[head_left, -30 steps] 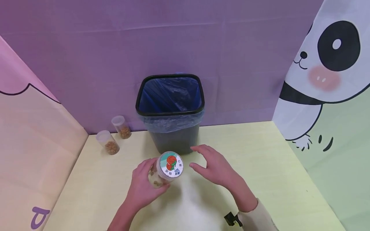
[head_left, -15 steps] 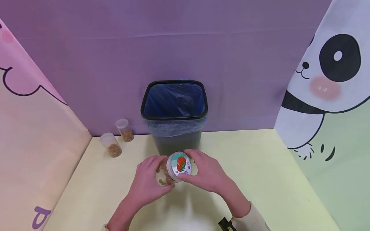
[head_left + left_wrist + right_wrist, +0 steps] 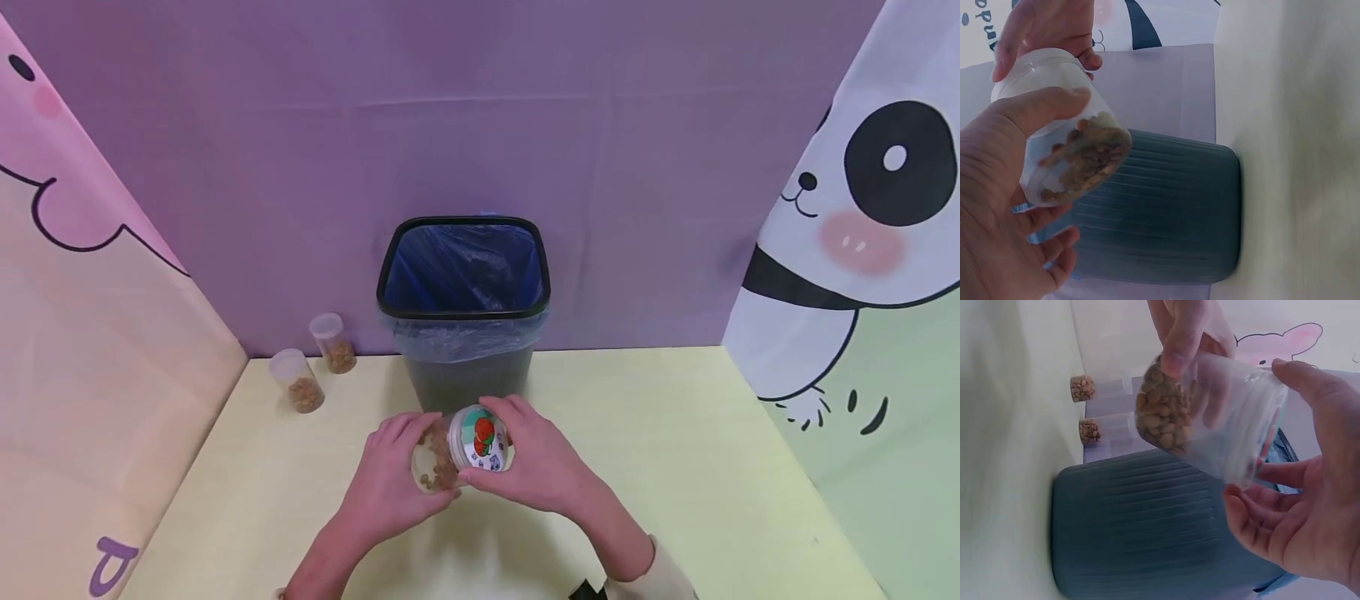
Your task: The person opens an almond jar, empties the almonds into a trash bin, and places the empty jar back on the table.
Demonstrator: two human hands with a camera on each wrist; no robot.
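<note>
A clear plastic jar (image 3: 433,463) with small brown pellets inside hangs over the table, tilted so its lid points right. My left hand (image 3: 393,483) grips the jar's body, thumb and fingers on opposite sides. At the other end, my right hand (image 3: 543,462) holds the round lid (image 3: 483,435), which carries a tomato picture on white and teal, between thumb and fingers. The lid sits on the jar. In the right wrist view the pellets (image 3: 1163,415) lie heaped toward the jar's bottom.
A grey bin (image 3: 468,379) with a black rim and blue liner stands right behind the hands, against the purple backdrop. At the back left, two small clear containers (image 3: 303,393) hold similar brown pieces. The pale table (image 3: 660,450) meets printed cloth on both sides.
My right hand has come in from the right and taken hold of the lid. The jar has tilted further to the right in my left hand. The head view has shifted slightly.
</note>
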